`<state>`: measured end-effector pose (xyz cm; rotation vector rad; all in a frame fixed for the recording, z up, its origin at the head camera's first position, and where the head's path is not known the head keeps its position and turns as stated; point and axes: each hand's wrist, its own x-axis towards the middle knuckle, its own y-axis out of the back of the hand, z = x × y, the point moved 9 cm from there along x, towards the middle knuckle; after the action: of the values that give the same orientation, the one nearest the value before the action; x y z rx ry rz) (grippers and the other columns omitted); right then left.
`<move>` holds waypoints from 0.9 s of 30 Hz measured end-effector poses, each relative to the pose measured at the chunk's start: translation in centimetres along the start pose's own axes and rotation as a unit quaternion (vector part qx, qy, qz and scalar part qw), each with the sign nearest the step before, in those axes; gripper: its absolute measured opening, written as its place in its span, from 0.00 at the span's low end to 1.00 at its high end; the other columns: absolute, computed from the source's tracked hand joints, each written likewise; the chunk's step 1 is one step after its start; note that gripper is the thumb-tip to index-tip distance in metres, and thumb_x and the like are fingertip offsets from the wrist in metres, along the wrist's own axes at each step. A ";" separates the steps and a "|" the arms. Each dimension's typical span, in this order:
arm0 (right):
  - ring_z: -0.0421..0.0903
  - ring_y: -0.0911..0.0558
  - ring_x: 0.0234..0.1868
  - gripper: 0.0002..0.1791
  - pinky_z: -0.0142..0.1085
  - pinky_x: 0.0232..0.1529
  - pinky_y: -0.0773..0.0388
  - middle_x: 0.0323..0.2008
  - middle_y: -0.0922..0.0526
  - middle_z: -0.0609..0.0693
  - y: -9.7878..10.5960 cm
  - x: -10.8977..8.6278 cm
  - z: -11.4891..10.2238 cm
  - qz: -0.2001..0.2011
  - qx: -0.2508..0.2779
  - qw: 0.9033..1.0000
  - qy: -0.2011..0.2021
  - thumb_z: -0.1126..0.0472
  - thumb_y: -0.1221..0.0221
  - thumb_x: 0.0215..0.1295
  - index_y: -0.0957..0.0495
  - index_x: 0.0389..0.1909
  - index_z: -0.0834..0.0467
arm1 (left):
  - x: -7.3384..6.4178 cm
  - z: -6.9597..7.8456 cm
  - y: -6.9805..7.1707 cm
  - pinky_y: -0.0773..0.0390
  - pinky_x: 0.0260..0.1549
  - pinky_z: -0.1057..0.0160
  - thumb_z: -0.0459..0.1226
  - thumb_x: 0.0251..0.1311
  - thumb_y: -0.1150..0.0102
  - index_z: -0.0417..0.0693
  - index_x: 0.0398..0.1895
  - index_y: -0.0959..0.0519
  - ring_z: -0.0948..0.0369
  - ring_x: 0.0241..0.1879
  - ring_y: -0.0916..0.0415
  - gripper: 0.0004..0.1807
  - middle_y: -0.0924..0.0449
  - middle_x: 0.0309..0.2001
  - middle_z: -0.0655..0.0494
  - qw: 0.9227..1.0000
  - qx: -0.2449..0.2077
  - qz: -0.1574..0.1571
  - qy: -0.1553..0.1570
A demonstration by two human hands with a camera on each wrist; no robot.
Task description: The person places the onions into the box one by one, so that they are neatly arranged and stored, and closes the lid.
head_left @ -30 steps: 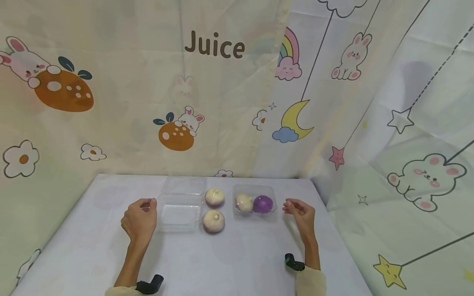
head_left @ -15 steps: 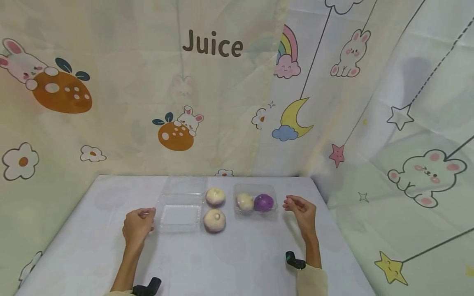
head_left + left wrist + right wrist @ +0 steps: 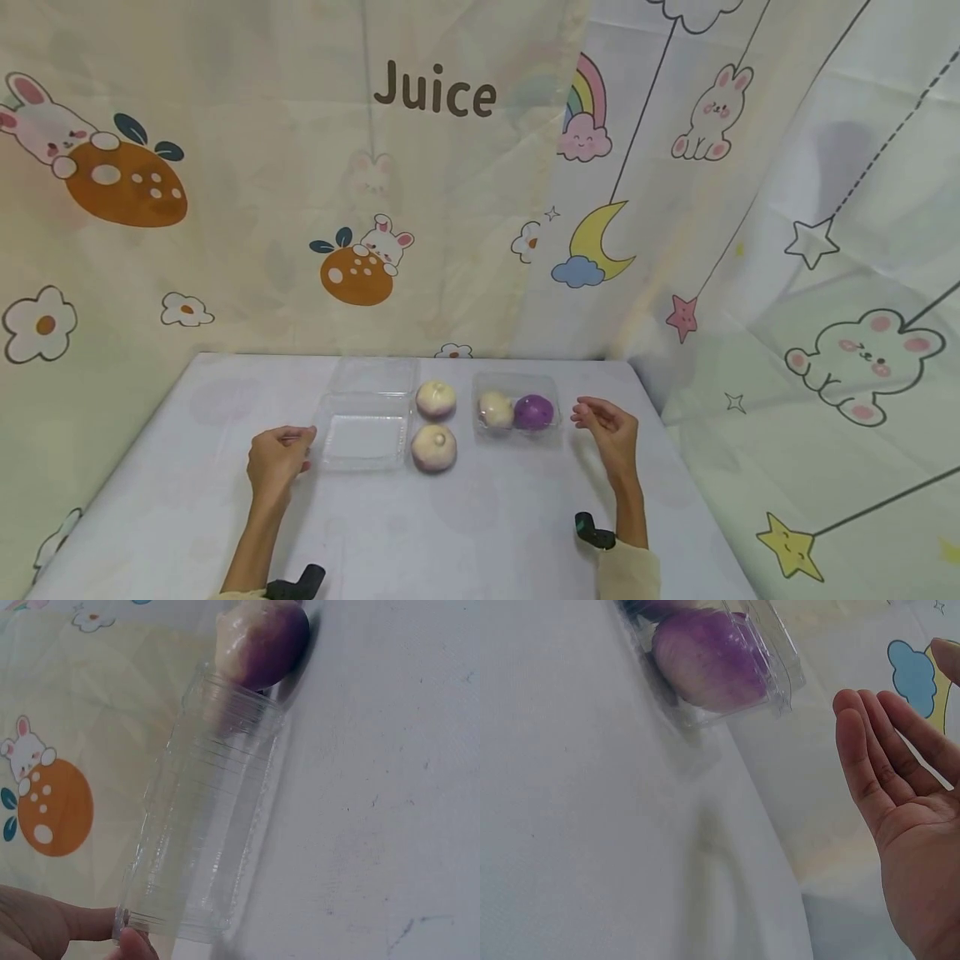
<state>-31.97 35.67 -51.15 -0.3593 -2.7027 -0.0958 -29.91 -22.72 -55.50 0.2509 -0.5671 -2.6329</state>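
My left hand is at the left edge of a clear plastic clamshell box. In the left wrist view, its thumb and forefinger pinch the box's rim. The box lies with its lid folded back towards the wall. Two cream turnips with purple tinges, one farther back and one nearer, sit just right of it. My right hand hovers with loosely bent fingers, holding nothing, right of a second clear box. Inside that box are a cream turnip and a purple one.
The white table ends at a printed cloth wall behind, with another cloth on the right. Black wrist cameras sit on the left wrist and the right wrist.
Over the last second my left hand has lowered slightly towards me, its thumb and fingertips now at the left box's rim. Boxes, turnips and right hand stay nearly where they were.
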 end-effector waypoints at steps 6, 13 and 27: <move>0.43 0.06 0.36 0.14 0.31 0.42 0.08 0.43 0.10 0.74 -0.6 -0.2 -0.3 -0.011 0.001 1.000 -0.007 0.72 0.33 0.72 0.17 0.53 0.79 | 0.2 -0.2 0.0 0.21 0.19 0.66 0.39 0.71 0.33 0.30 0.46 0.13 0.61 0.19 0.19 0.16 0.13 0.26 0.51 1.000 -0.003 0.009 0.011; 0.42 0.06 0.39 0.17 0.32 0.45 0.08 0.47 0.14 0.80 -1.3 -0.6 -0.6 -0.026 0.004 1.000 -0.012 0.73 0.32 0.71 0.19 0.55 0.81 | 0.1 -0.4 0.0 0.23 0.19 0.66 0.38 0.71 0.33 0.30 0.45 0.13 0.61 0.20 0.20 0.15 0.15 0.24 0.54 1.000 -0.004 0.006 0.016; 0.38 0.07 0.47 0.20 0.29 0.53 0.10 0.51 0.11 0.74 -3.7 -0.7 -1.9 -0.071 0.006 0.997 0.011 0.75 0.30 0.68 0.19 0.58 0.79 | 0.1 -0.5 0.1 0.19 0.19 0.64 0.37 0.71 0.32 0.30 0.44 0.13 0.59 0.22 0.20 0.14 0.14 0.26 0.48 1.000 -0.019 0.013 0.016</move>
<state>-31.61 31.67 -49.75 -0.1620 -2.7032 -0.1233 -29.78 -23.04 -55.92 0.2715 -0.5066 -2.6076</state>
